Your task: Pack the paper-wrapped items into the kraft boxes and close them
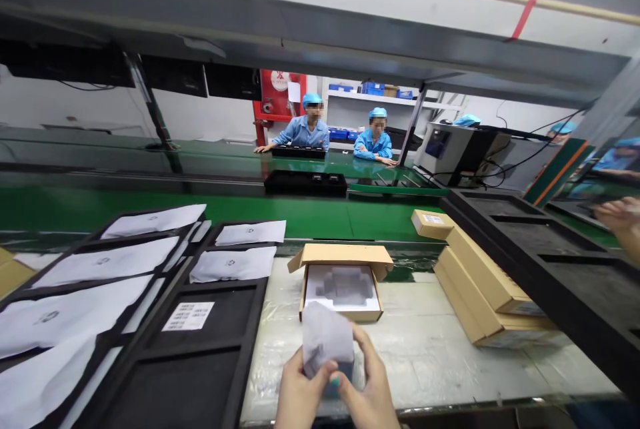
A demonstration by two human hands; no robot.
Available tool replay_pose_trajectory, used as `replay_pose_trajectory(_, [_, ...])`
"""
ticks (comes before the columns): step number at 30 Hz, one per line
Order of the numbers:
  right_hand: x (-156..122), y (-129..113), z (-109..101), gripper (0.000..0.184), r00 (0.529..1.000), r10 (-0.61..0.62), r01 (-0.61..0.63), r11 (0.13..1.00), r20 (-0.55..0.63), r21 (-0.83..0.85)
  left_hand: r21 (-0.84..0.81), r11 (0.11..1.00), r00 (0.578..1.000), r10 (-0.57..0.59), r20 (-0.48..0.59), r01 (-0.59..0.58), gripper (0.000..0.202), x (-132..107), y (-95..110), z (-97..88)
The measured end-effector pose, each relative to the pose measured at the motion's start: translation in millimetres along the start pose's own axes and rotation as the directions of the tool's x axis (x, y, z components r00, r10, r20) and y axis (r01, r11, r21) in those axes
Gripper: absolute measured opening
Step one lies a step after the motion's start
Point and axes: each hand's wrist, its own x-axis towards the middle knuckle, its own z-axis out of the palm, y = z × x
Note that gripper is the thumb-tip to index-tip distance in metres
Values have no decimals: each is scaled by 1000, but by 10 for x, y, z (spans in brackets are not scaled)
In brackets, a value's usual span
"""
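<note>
A white pouch (327, 335) is held up between my two hands, with a blue-grey surface showing at its lower end; what that surface belongs to I cannot make out. My left hand (299, 385) grips the pouch's left side, thumb on the near face. From the right, my right hand (369, 382) closes on it, its thumb beside the left one. Just beyond the pouch, a cardboard box (373, 314) stands with its lid raised and a white, hollowed insert (313, 285) inside.
To the left, black trays (193, 365) carry several white pouches (233, 263) and a label sheet (187, 316). Closed cardboard boxes (480, 295) lie at the right beside a slanting black tray (515, 232). A green conveyor belt (370, 215) runs behind. Another person's hand (620, 215) shows far right; co-workers sit opposite.
</note>
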Motion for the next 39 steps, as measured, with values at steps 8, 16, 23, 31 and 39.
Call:
replay_pose_trajectory(8, [-107, 36, 489, 32, 899, 103, -38, 987, -425, 158, 17, 979, 946, 201, -253, -203, 41, -87, -66, 167])
replay_pose_trajectory(16, [-1, -101, 283, 17, 886, -349, 240, 908, -304, -344, 258, 676, 668, 732, -131, -690, 27, -4, 6, 118])
replay_pose_trajectory(23, [-145, 257, 63, 25, 929, -356, 361, 931, 103, -44, 111, 829, 819, 559, -132, -548, 29, 89, -46, 80])
replay_pose_trajectory(31, [-194, 489, -202, 44, 943, -315, 333, 886, 107, -323, -59, 966, 955, 240, -172, -253, 13, 205, -42, 86])
replay_pose_trajectory(39, [1065, 364, -420, 55, 810, -8, 451, 647, 586, -614, 726, 587, 818, 572, -59, -358, 62, 703, -239, 254])
